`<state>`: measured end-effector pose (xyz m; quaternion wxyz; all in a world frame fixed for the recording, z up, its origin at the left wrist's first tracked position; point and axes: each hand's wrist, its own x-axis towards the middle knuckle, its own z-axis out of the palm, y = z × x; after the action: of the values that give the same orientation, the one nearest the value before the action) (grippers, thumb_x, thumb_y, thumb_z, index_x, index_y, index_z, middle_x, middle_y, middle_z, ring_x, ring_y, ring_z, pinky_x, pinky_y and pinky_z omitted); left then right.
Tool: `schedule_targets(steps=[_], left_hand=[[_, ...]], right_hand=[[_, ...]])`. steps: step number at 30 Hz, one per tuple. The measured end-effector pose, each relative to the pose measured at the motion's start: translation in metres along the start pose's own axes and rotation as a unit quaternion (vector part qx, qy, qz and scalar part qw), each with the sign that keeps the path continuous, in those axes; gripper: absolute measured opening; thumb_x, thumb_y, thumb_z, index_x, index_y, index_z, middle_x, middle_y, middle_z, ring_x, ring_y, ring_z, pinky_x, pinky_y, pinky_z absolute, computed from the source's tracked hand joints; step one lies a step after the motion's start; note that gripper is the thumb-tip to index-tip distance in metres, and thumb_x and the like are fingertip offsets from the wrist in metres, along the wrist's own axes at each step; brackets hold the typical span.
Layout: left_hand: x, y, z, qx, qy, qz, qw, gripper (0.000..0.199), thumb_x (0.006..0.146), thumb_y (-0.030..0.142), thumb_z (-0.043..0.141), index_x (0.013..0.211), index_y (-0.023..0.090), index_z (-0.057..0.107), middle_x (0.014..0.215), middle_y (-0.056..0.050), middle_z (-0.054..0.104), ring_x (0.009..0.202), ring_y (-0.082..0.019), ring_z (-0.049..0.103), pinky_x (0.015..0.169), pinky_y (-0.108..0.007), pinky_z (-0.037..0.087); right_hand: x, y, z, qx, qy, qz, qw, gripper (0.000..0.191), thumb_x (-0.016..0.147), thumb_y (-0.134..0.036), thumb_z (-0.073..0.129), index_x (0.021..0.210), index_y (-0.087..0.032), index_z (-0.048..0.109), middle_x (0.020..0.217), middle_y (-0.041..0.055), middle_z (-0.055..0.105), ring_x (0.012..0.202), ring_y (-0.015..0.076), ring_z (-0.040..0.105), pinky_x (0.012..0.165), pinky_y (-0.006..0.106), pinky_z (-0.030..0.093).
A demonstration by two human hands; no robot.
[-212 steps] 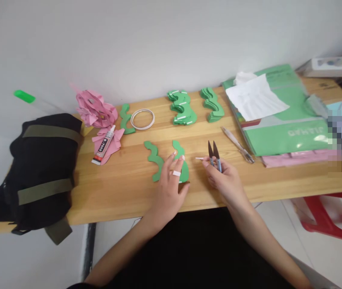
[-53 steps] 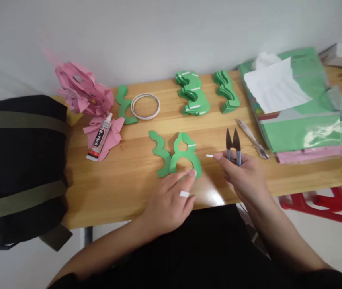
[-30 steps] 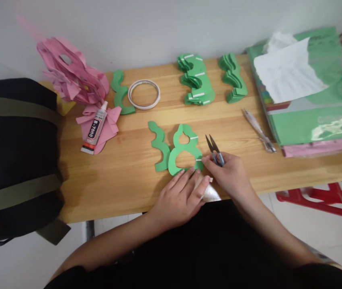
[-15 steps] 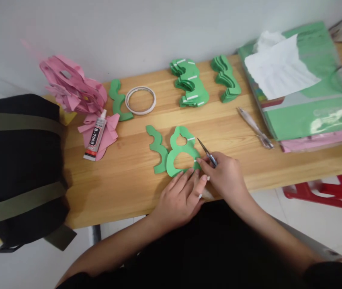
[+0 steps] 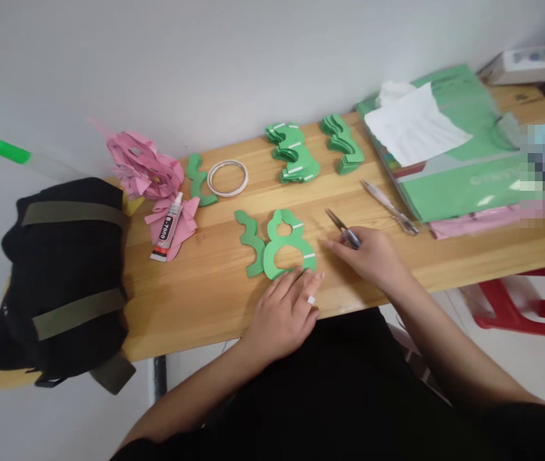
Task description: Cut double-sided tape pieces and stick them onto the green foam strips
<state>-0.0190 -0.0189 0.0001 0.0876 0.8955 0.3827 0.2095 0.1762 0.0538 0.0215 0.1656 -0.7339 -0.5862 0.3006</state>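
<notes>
My left hand [image 5: 285,312] lies with spread fingers on the lower edge of a green wavy paper piece [image 5: 307,246], which has two cut-out openings and white strips on its right side. A small white bit [image 5: 311,299] sits on one of its fingers. My right hand [image 5: 373,257] is closed around dark pointed tweezers [image 5: 343,228], held just right of the paper piece and apart from it. A narrower green wavy strip [image 5: 253,246] touches the piece's left side.
Behind are stacked green pieces [image 5: 303,162], more green strips [image 5: 344,144], a tape ring [image 5: 228,178] and a pen [image 5: 390,207]. A glue tube [image 5: 166,230] rests on pink paper [image 5: 188,221]. A black bag [image 5: 75,256] stands left; a green packet [image 5: 464,173] lies right.
My right hand has moved right, off the paper piece, with the tweezers. A white strip now lies flat on the piece's lower right. The camera view has shifted.
</notes>
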Motion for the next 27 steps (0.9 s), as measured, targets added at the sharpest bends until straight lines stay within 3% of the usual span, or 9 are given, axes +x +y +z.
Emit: schedule_targets(steps=[3, 6, 9, 12, 16, 19, 22, 24, 27], left_hand=[[-0.001, 0.001, -0.004, -0.024, 0.11, -0.019, 0.993, 0.065, 0.086, 0.019, 0.061, 0.144, 0.012, 0.033, 0.14, -0.02, 0.054, 0.134, -0.031, 0.048, 0.105, -0.046, 0.048], [-0.004, 0.001, -0.008, -0.045, 0.222, -0.125, 0.966, 0.082, 0.083, 0.02, 0.065, 0.151, 0.019, 0.019, 0.155, -0.02, 0.033, 0.144, -0.034, 0.033, 0.112, -0.055, 0.039], [-0.004, -0.001, -0.006, -0.124, 0.2, -0.248, 0.94, 0.084, 0.088, 0.024, 0.062, 0.154, 0.025, 0.009, 0.158, -0.02, 0.026, 0.144, -0.036, 0.033, 0.112, -0.058, 0.037], [0.002, -0.002, 0.0, -0.201, 0.182, -0.294, 0.917, 0.084, 0.09, 0.025, 0.059, 0.154, 0.029, 0.004, 0.157, -0.02, 0.027, 0.139, -0.035, 0.041, 0.109, -0.059, 0.04], [0.018, -0.001, 0.005, -0.237, 0.174, -0.255, 0.921, 0.083, 0.089, 0.025, 0.059, 0.153, 0.028, 0.005, 0.151, -0.02, 0.037, 0.138, -0.033, 0.043, 0.112, -0.059, 0.035], [0.03, 0.001, 0.004, -0.256, 0.136, -0.226, 0.93, 0.085, 0.088, 0.026, 0.062, 0.153, 0.025, 0.007, 0.144, -0.019, 0.046, 0.135, -0.032, 0.046, 0.112, -0.059, 0.034], [0.037, 0.002, 0.0, -0.286, 0.108, -0.207, 0.929, 0.077, 0.088, 0.028, 0.062, 0.151, 0.025, 0.019, 0.144, -0.018, 0.046, 0.136, -0.032, 0.045, 0.113, -0.058, 0.033], [0.037, 0.002, -0.004, -0.337, 0.114, -0.201, 0.913, 0.065, 0.088, 0.03, 0.063, 0.146, 0.027, 0.034, 0.146, -0.014, 0.045, 0.137, -0.031, 0.042, 0.115, -0.055, 0.032], [0.037, -0.001, -0.009, -0.462, 0.119, -0.195, 0.857, 0.048, 0.09, 0.035, 0.061, 0.137, 0.03, 0.049, 0.142, -0.01, 0.051, 0.136, -0.028, 0.044, 0.115, -0.051, 0.033]], right_hand=[[-0.008, 0.014, -0.007, 0.075, 0.028, -0.03, 0.996, 0.02, 0.073, -0.037, 0.058, 0.061, -0.021, 0.057, 0.05, -0.0004, 0.054, 0.051, 0.0161, 0.05, 0.052, 0.028, 0.035], [-0.021, 0.023, -0.008, 0.12, 0.037, -0.04, 0.991, 0.028, 0.074, -0.044, 0.055, 0.057, -0.022, 0.051, 0.048, -0.0023, 0.046, 0.048, 0.0141, 0.044, 0.05, 0.027, 0.033], [-0.031, 0.027, -0.004, 0.147, 0.044, -0.027, 0.988, 0.032, 0.075, -0.048, 0.053, 0.059, -0.021, 0.052, 0.049, -0.0031, 0.041, 0.048, 0.0136, 0.04, 0.048, 0.027, 0.032], [-0.035, 0.028, 0.002, 0.165, 0.022, -0.038, 0.985, 0.032, 0.075, -0.048, 0.053, 0.059, -0.021, 0.053, 0.051, -0.0016, 0.045, 0.05, 0.0146, 0.044, 0.05, 0.027, 0.034], [-0.038, 0.028, 0.005, 0.187, 0.001, -0.055, 0.981, 0.033, 0.079, -0.048, 0.052, 0.061, -0.021, 0.054, 0.053, -0.0006, 0.049, 0.052, 0.0156, 0.047, 0.051, 0.027, 0.036], [-0.041, 0.029, 0.003, 0.209, -0.004, -0.056, 0.976, 0.033, 0.081, -0.048, 0.054, 0.063, -0.02, 0.057, 0.057, -0.0002, 0.051, 0.055, 0.0157, 0.047, 0.052, 0.027, 0.038], [-0.042, 0.026, 0.0, 0.254, -0.003, -0.05, 0.966, 0.032, 0.081, -0.047, 0.057, 0.065, -0.019, 0.059, 0.057, -0.0017, 0.047, 0.053, 0.0136, 0.043, 0.051, 0.026, 0.036], [-0.041, 0.021, -0.002, 0.301, -0.004, -0.033, 0.953, 0.032, 0.08, -0.048, 0.06, 0.069, -0.019, 0.063, 0.055, -0.0035, 0.042, 0.05, 0.0118, 0.037, 0.048, 0.026, 0.032], [-0.038, 0.008, -0.005, 0.386, -0.016, -0.003, 0.922, 0.035, 0.077, -0.052, 0.064, 0.079, -0.017, 0.067, 0.054, -0.0064, 0.036, 0.047, 0.0099, 0.03, 0.043, 0.025, 0.025]])
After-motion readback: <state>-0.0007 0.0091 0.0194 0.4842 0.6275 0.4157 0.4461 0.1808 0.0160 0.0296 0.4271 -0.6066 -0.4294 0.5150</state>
